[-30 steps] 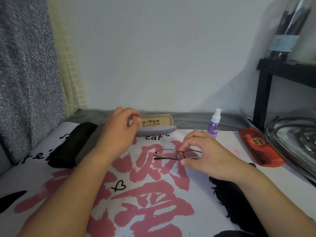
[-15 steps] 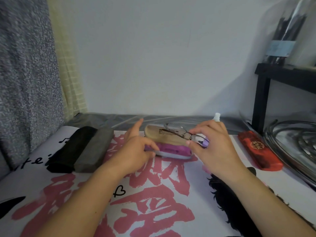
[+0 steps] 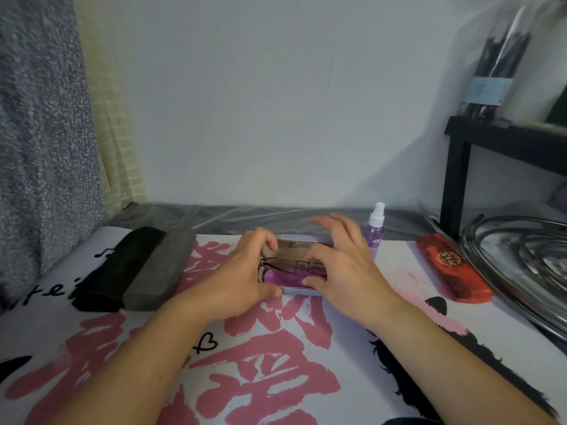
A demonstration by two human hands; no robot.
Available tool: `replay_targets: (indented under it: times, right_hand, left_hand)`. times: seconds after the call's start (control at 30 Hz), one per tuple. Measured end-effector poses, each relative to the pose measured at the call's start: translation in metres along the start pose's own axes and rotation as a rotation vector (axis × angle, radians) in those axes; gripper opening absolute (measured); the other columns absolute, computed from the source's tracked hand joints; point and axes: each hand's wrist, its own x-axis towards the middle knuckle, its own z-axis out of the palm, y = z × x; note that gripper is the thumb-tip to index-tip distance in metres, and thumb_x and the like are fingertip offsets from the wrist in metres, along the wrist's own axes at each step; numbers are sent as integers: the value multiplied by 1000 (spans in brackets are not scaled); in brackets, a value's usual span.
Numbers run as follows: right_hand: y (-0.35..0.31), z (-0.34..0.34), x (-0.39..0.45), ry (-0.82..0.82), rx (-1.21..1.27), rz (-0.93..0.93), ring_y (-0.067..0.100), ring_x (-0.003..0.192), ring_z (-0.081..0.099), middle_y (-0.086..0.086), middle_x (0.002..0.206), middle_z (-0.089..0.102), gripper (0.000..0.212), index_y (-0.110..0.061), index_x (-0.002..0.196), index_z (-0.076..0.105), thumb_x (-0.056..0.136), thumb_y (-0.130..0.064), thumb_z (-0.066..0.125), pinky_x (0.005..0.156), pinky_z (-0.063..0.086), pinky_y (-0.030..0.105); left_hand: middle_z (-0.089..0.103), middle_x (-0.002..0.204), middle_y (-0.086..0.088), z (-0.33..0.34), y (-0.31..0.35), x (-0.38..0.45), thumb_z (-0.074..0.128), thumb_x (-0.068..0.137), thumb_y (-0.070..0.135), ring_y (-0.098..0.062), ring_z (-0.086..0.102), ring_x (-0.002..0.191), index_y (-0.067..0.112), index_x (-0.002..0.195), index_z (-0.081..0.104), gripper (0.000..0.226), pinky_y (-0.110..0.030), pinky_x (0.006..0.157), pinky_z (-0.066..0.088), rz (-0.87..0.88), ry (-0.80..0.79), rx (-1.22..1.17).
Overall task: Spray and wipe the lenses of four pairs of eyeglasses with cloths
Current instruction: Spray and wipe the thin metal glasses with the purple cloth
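An open glasses case [image 3: 299,245] with a tan lid lining sits at the middle of the printed table mat [image 3: 260,363]. Thin dark-framed eyeglasses [image 3: 282,266] lie folded in it on a purple cloth [image 3: 283,278]. My left hand [image 3: 242,271] grips the case's left end, fingers curled over the lid and thumb along the front rim. My right hand [image 3: 346,265] is at the case's right end. Its forefinger and thumb pinch the eyeglasses there, and the other fingers are spread above the lid. A small purple spray bottle [image 3: 375,231] stands just behind my right hand.
A black case [image 3: 116,265] and a grey case [image 3: 162,268] lie side by side at the left. A red case [image 3: 451,265] lies at the right, beside a metal rack [image 3: 521,259]. A black shelf leg [image 3: 454,179] stands at the back right. The wall is close behind.
My right hand lifted the eyeglasses off the mat and carried them back into the case. My left hand brought the case nearer and opened it, then took hold of its left end.
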Motion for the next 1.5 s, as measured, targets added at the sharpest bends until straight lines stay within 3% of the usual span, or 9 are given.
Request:
replay_targets:
  times: [0.23, 0.4, 0.7, 0.83, 0.97, 1.1, 1.27, 1.37, 1.5]
  right_hand:
    - [15, -6, -7, -38, -24, 13, 39, 147, 23, 9, 155, 41, 31, -26, 96, 75, 71, -40, 88, 117, 27, 58]
    - [11, -7, -8, -32, 87, 19, 29, 152, 13, 1, 159, 34, 19, -31, 101, 75, 91, -46, 69, 121, 13, 39]
    - [3, 12, 0, 98, 34, -24, 39, 138, 37, 6, 141, 56, 8, -26, 78, 78, 85, -23, 79, 111, 36, 54]
    - [7, 7, 0, 198, 129, -33, 32, 137, 38, 5, 140, 56, 6, -23, 82, 78, 88, -20, 77, 115, 31, 43]
    - [19, -21, -5, 429, 384, 203, 11, 123, 48, -6, 126, 57, 15, -19, 111, 69, 98, -20, 62, 109, 33, 20]
    - [20, -21, -13, 182, 531, 325, 4, 124, 52, -14, 132, 56, 39, -20, 141, 54, 106, -33, 43, 105, 39, 23]
    - [13, -18, -13, 12, 551, 327, 13, 80, 64, 6, 91, 73, 34, -30, 121, 71, 107, -38, 42, 77, 49, 31]
    - [17, -21, -14, -52, 607, 349, 20, 91, 66, 5, 100, 75, 27, -31, 121, 72, 105, -35, 50, 86, 49, 33]
    - [21, -27, -15, -140, 704, 310, -2, 96, 66, -13, 107, 73, 22, -26, 120, 70, 103, -29, 58, 85, 48, 18]
  left_hand:
    - [45, 117, 10, -1, -1, 0, 79, 87, 15, -5, 56, 68, 35, 114, 33, 57, -18, 53, 49, 18, -25, -80]
    - [45, 115, 10, -2, -2, -1, 79, 86, 17, -5, 52, 68, 36, 113, 33, 57, -16, 53, 45, 38, -24, -75]
    - [42, 116, 12, 0, -5, 1, 81, 85, 19, 2, 53, 60, 35, 112, 32, 58, -17, 52, 46, 49, -19, -62]
    - [43, 123, 12, 1, -8, 1, 82, 84, 21, -8, 59, 75, 39, 118, 30, 64, -20, 58, 51, 47, -29, -65]
    - [27, 144, 22, 0, -11, 1, 84, 82, 22, -1, 49, 119, 62, 145, 14, 102, -18, 85, 51, 69, -60, -76]
    - [30, 136, 29, -3, -12, 2, 83, 83, 25, -3, 56, 111, 66, 144, 23, 96, -19, 79, 57, 76, -81, -17]
    - [30, 133, 32, -6, -14, 3, 83, 83, 26, 1, 52, 116, 64, 135, 32, 82, -30, 85, 61, 111, -72, 37]
    - [31, 130, 34, -5, -13, 3, 82, 84, 26, 1, 51, 119, 63, 127, 37, 73, -22, 86, 58, 118, -86, 16]
    - [38, 130, 33, -8, -15, 2, 86, 78, 35, 9, 50, 121, 62, 122, 46, 66, -13, 93, 50, 113, -130, -161]
